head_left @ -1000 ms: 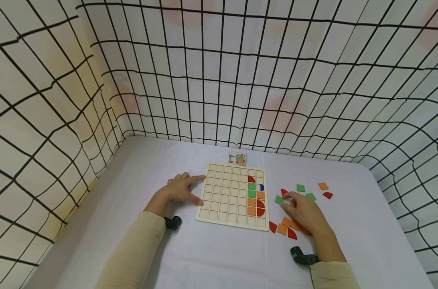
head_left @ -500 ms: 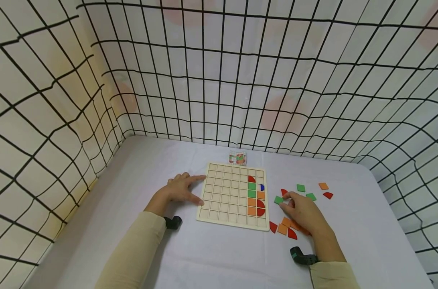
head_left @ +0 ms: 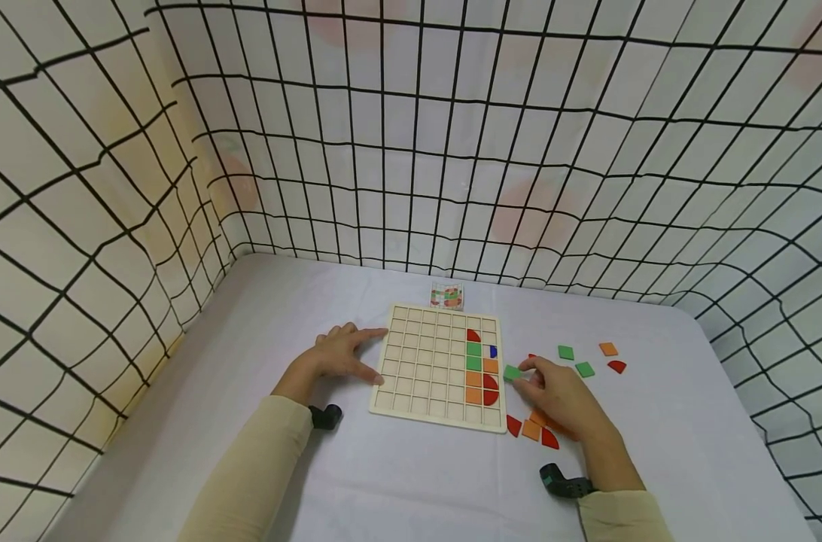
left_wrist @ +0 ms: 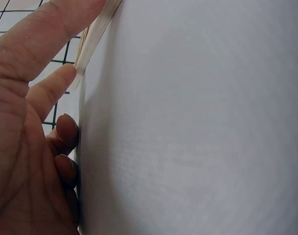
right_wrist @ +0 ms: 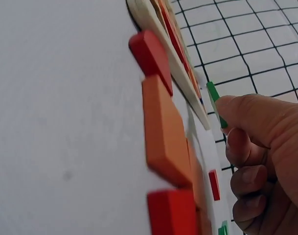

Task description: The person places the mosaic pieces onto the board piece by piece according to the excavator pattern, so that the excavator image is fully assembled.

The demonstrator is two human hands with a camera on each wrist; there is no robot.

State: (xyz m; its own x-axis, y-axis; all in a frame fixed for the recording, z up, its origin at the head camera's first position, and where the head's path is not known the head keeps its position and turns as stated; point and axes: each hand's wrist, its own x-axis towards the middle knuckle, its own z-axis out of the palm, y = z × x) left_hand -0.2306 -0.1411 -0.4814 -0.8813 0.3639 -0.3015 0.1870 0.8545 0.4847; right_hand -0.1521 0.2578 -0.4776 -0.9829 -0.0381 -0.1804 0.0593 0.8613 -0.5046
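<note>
A pale wooden grid board lies on the white table. Red quarter-circle, green square, orange square and small blue pieces fill some cells along its right side. My left hand touches the board's left edge with thumb and index finger spread apart; in the left wrist view the thumb and a finger meet that rim. Between thumb and index finger, my right hand pinches a green square tile by the board's right edge. The right wrist view shows this tile raised off the table, the other fingers curled.
Loose orange squares and red quarter-circles lie near the board's lower right corner, partly under my right hand. Farther right are green squares, an orange square and a red piece. A small patterned card sits behind the board. Black netting surrounds the table.
My right hand has moved left with the green square tile, from among the loose pieces to the board's right edge. My left hand has stayed at the board's left edge.
</note>
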